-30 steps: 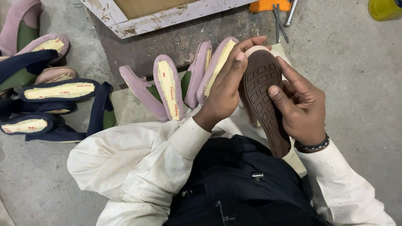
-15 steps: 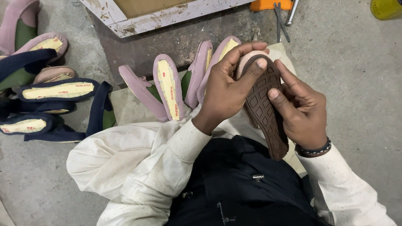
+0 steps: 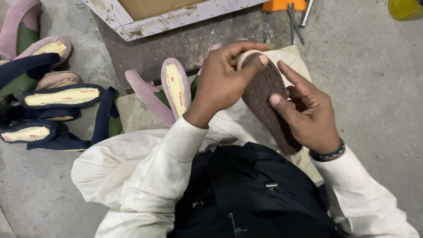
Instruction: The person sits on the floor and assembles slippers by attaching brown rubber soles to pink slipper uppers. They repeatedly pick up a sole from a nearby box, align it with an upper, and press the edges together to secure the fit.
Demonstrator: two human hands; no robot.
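The brown, grid-patterned rubber sole of a pink slip-on shoe (image 3: 269, 99) is held sole-up in front of the person's chest, just right of centre in the view. The left hand (image 3: 224, 79) curls over the toe end from eleven o'clock, its fingertips (image 3: 263, 58) pressing the pale pink rim down against the rubber. The right hand (image 3: 310, 114) cradles the shoe from four o'clock, thumb (image 3: 282, 105) flat on the tread and forefinger stretched out along the sole's edge; both hands are closed on the shoe, not spread.

Judging from how things lie, this shoe already has its sole on and the edge is being pressed home at the toe; the heel end is hidden behind the right hand.

Two or more pink shoes with yellow insoles (image 3: 176, 88) lean at ten o'clock from the hands, soles unseen. At nine o'clock, on the concrete floor (image 3: 379, 79), lies a heap of navy shoes with yellow insoles (image 3: 61, 97). Whether those are finished cannot be told.
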